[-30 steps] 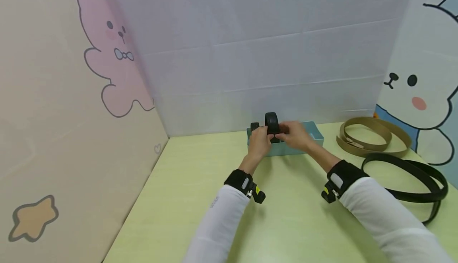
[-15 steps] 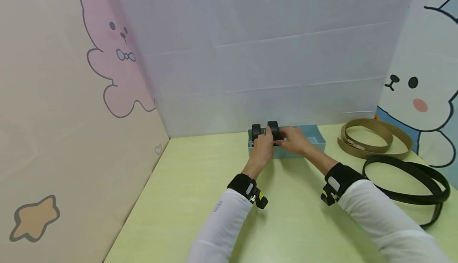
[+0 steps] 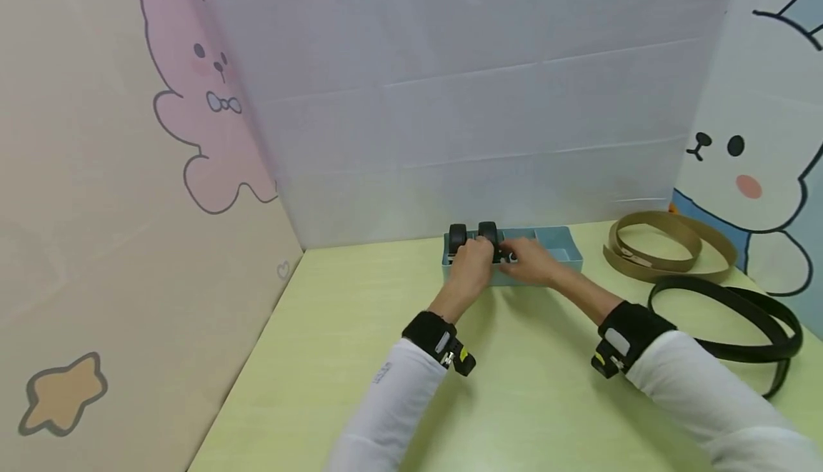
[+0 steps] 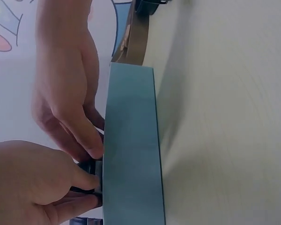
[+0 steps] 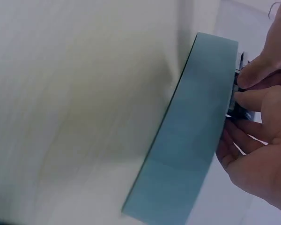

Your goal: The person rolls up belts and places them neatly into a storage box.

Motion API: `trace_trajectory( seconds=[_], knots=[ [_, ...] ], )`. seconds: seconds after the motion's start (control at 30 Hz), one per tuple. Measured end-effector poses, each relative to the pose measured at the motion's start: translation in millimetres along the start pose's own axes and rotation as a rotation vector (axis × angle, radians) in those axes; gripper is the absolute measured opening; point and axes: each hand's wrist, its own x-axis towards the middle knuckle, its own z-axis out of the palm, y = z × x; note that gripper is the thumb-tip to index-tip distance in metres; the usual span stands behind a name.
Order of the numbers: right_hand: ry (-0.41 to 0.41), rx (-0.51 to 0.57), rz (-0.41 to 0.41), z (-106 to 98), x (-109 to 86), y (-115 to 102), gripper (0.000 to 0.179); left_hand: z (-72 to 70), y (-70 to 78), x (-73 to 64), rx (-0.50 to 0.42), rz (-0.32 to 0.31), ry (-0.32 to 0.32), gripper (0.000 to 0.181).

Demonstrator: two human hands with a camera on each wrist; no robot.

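Observation:
Two black rolled belts stand in the left part of a light-blue divided box (image 3: pixel 561 241). My left hand (image 3: pixel 472 263) pinches the second rolled belt (image 3: pixel 489 232) from the front left, thumb and finger at the box's rim in the left wrist view. From the right, my right hand (image 3: pixel 531 262) holds the same roll, its fingertips dipping behind the front wall (image 5: pixel 187 131). The first rolled belt (image 3: pixel 457 236) sits upright at the box's left end, beside my left hand. The fingers and the box wall hide the lower part of the held roll.
A tan belt (image 3: pixel 720 247) lies loosely coiled on the table to the right of the box. Nearer to me is a loosely looped black belt (image 3: pixel 739 352), close by my right sleeve. A white curtain (image 3: pixel 411 193) hangs right behind the box.
The held rolled belt has gone down from above the rim into the box, between both hands. My hands have lowered with it; the other belts stay where they were.

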Motion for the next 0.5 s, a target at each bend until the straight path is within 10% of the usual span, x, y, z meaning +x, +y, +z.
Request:
trace_trajectory(
  seconds=[0.13, 0.23, 0.5],
  knots=[
    [-0.012, -0.050, 0.025, -27.6, -32.3, -30.6, 0.042, -56.1, 15.3, -31.6, 0.002, 0.009, -0.017, 0.025],
    [-0.018, -0.107, 0.008, -48.5, -61.3, -38.4, 0.038, -86.3, 24.8, -54.2, 0.015, 0.129, 0.003, 0.032],
    [-0.020, -0.319, 0.036, -93.7, -152.6, -24.9, 0.028, -61.7, 76.6, -91.0, -0.051, 0.736, 0.015, 0.035]
  ],
)
